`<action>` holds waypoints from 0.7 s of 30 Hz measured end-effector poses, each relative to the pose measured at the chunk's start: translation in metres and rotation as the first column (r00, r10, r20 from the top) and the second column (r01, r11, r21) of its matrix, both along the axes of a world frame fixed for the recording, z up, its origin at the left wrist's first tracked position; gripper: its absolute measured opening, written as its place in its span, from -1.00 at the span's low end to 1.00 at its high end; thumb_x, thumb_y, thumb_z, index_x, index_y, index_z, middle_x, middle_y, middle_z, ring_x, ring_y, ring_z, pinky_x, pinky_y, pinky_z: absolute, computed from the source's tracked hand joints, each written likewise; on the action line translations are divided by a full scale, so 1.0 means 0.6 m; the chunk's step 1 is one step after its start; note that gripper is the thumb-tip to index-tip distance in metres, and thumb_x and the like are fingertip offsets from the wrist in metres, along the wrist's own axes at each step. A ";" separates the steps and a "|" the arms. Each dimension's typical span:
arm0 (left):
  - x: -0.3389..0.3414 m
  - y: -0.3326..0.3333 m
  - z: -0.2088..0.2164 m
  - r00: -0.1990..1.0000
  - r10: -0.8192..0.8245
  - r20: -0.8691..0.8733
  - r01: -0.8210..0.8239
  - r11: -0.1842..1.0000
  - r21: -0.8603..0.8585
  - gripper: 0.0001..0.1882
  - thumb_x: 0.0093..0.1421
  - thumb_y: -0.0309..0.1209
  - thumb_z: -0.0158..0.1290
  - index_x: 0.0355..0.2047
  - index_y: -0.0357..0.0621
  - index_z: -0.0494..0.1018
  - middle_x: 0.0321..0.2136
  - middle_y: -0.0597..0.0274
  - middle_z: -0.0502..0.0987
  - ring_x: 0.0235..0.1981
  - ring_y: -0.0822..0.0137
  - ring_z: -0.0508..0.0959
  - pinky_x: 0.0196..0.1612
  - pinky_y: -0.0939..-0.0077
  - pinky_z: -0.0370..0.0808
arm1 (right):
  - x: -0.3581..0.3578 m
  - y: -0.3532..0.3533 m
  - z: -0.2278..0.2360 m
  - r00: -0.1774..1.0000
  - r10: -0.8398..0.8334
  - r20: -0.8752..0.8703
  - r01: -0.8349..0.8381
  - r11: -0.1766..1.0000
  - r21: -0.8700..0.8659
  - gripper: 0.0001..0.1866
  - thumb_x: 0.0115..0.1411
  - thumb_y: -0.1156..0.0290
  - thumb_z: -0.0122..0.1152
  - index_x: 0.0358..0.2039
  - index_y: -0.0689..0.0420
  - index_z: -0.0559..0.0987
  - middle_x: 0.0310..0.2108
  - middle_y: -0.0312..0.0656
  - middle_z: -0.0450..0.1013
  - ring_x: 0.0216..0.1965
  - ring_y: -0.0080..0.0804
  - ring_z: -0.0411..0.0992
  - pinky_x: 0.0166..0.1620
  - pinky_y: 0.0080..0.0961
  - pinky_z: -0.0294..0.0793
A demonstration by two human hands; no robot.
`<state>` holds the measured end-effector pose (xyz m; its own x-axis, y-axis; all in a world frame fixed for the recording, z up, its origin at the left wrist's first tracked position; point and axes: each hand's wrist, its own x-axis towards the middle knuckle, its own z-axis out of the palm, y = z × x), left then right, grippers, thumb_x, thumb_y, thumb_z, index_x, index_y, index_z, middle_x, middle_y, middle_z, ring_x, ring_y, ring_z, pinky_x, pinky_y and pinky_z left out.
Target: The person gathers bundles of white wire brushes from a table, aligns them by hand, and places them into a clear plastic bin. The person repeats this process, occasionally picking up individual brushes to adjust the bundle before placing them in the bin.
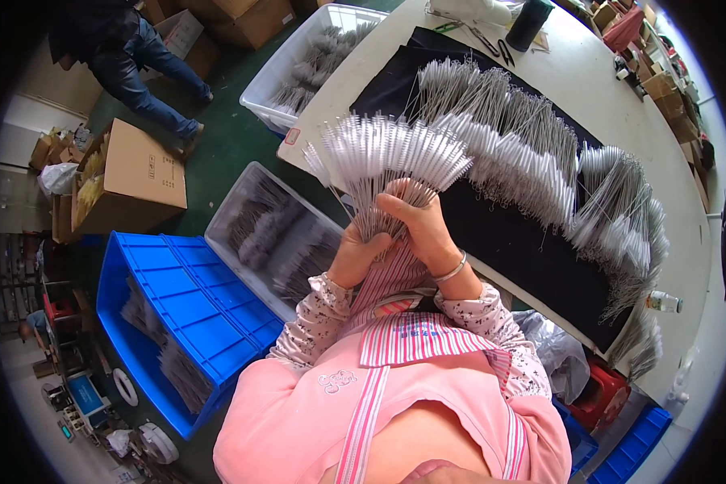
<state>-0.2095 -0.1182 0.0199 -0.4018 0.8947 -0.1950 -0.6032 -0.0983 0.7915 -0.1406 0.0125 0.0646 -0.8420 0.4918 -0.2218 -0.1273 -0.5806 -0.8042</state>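
You hold a fanned bundle of brushes (383, 157) at frame centre, just above your chest, wire stems down, white bristle heads spread up and left. Left hand (355, 254) is wrapped closed round the stems from below-left; right hand (419, 222) is closed on them from the right, fingers (399, 206) curled across the front of the stems. Both grips are tight on the bundle, nothing else in either hand.

Risks from here:
- The fan is wide and the grip sits low on the stems. Loosen either hand and outer brushes likely slide out and drop, either onto the counter (621, 105) edge or past it into the clear bin (242, 210) or blue crate (177, 298) at lower left.
- The bundle hangs over the counter's near edge, not over the black cloth (524, 250). A drop here probably lands off the counter.
- Rows of laid brushes (524, 153) lie on the cloth right beside your hands, upper right. Swing the fan that way and bristles could snag and drag the rows out of line.
- Thin wire ends point toward your palms and wrist; squeeze hard and they could poke.
- Scissors (492, 44) and a dark spool (528, 24) sit at top centre, well apart, no hazard now.
- Another person (129, 56) stands upper left, far off, by cardboard boxes.
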 end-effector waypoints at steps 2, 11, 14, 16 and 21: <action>0.007 0.001 -0.001 0.996 0.023 0.088 -0.024 1.000 0.006 -0.52 0.19 -0.35 0.09 0.09 0.04 0.21 -0.28 0.36 0.46 -0.46 0.53 0.49 -0.61 0.70 0.43 | 0.005 0.003 -0.013 1.000 0.000 0.012 -0.001 0.999 0.038 -0.86 0.08 0.58 0.20 -0.30 0.22 0.53 -0.37 -0.32 0.47 -0.39 -0.61 0.42 -0.30 -0.63 0.46; 0.022 0.016 -0.004 0.973 0.143 -0.180 -0.136 0.989 0.055 -0.63 0.27 -0.24 -0.03 -0.01 -0.02 0.13 -0.26 0.28 0.43 -0.52 0.53 0.48 -0.60 0.67 0.46 | -0.007 0.000 0.015 0.987 -0.139 -0.078 0.118 0.966 -0.232 -0.82 0.04 0.58 0.29 -0.31 0.20 0.52 -0.35 -0.29 0.47 -0.36 -0.54 0.45 -0.30 -0.57 0.48; 0.032 0.022 -0.003 0.955 0.208 -0.211 -0.204 0.978 0.043 -0.44 0.21 -0.01 0.00 0.07 -0.02 0.12 -0.33 0.28 0.45 -0.59 0.50 0.47 -0.65 0.69 0.38 | 0.000 0.011 0.007 0.996 -0.068 -0.050 0.052 0.961 -0.271 -0.77 0.04 0.59 0.27 -0.24 0.23 0.52 -0.32 -0.26 0.48 -0.34 -0.50 0.47 -0.27 -0.54 0.50; 0.027 0.023 -0.001 0.969 0.184 -0.167 -0.180 0.983 0.038 -0.46 0.20 -0.02 0.01 0.03 -0.07 0.16 -0.31 0.27 0.46 -0.54 0.51 0.48 -0.60 0.67 0.41 | 0.002 0.017 -0.001 0.998 -0.055 -0.041 0.042 0.963 -0.265 -0.78 0.05 0.59 0.26 -0.24 0.23 0.52 -0.32 -0.25 0.48 -0.33 -0.48 0.47 -0.25 -0.53 0.50; 0.024 0.026 0.003 0.968 0.201 -0.149 -0.194 0.979 0.060 -0.50 0.21 -0.03 0.02 -0.05 -0.13 0.24 -0.26 0.29 0.47 -0.46 0.55 0.48 -0.50 0.66 0.46 | -0.003 0.008 0.007 0.989 -0.114 -0.097 0.077 0.943 -0.324 -0.82 0.07 0.58 0.24 -0.27 0.20 0.52 -0.32 -0.24 0.49 -0.32 -0.46 0.48 -0.24 -0.51 0.50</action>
<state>-0.1951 -0.1026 0.0217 -0.5931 0.8012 -0.0788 -0.4403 -0.2408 0.8649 -0.1423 0.0171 0.0688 -0.8234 0.4900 -0.2863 -0.2736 -0.7848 -0.5561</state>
